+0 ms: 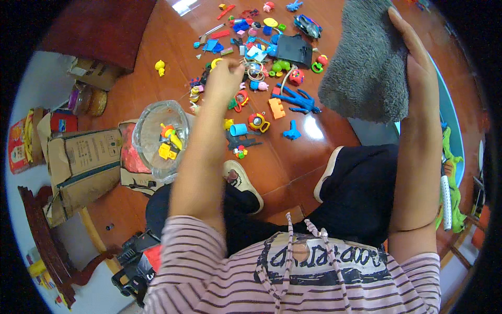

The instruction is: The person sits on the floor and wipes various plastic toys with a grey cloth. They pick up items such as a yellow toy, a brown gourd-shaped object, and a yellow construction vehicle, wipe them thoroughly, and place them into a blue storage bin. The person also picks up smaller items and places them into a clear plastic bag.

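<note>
My left hand [223, 76] is over the near left part of a spread of small plastic toys on the tiled floor; whether it holds anything I cannot tell. A grey fluffy cloth [366, 66] hangs from my right hand [417, 59], pinched along its right edge. Below the hands lie a blue toy figure [298, 100], an orange building block [277, 108], a light blue cup [238, 129], a black toy gun [245, 142] and a black plastic box [294, 51]. Left of my left forearm, a clear plastic-lined basket [141, 137] contains several yellow and orange toys [171, 137].
Cardboard boxes [88, 153] stand at the left, near a dark red cabinet [102, 31]. A black toy vehicle [135, 259] lies at the lower left. On the right is a light blue tub [451, 102] with a green toy [455, 196] by its rim. A yellow duck toy [160, 67] lies apart.
</note>
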{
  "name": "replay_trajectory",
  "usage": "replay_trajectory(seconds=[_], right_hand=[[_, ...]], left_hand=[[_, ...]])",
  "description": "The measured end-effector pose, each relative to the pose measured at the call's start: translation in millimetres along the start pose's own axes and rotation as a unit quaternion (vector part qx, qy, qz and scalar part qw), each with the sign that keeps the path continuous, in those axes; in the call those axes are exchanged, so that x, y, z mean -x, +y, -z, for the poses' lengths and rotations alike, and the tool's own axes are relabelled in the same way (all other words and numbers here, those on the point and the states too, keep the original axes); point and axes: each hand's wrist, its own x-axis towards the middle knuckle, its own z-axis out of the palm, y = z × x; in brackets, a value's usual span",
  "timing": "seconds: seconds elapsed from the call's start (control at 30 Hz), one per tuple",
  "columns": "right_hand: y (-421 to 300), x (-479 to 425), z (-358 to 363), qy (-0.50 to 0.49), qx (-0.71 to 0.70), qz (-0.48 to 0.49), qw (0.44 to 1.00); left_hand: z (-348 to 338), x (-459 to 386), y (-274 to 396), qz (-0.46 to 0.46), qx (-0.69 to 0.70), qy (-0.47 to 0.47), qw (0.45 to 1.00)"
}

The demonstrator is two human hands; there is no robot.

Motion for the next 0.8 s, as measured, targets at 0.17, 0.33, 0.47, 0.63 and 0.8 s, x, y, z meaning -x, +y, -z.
replay_trajectory(seconds=[0.17,0.33,0.47,0.63,0.8], right_hand=[[0,36,-55,-0.058,0.043,-0.009,0.997],[-2,12,21,-0.051,0.105,0.087,0.989],[-7,25,25,-0.034,0.106,0.077,0.991],[-18,33,27,0.001,0.024,-0.011,1.0],[-17,34,5,0.018,0.045,0.006,0.999]], left_hand=[[-137,70,-150,0.279,0.13,0.138,0.941],[-182,119,-211,0.347,-0.013,0.145,0.927],[-187,126,-233,0.36,0.049,0.01,0.932],[-174,88,-146,0.383,0.579,0.063,0.717],[-92,47,-62,0.237,0.77,-0.039,0.592]])
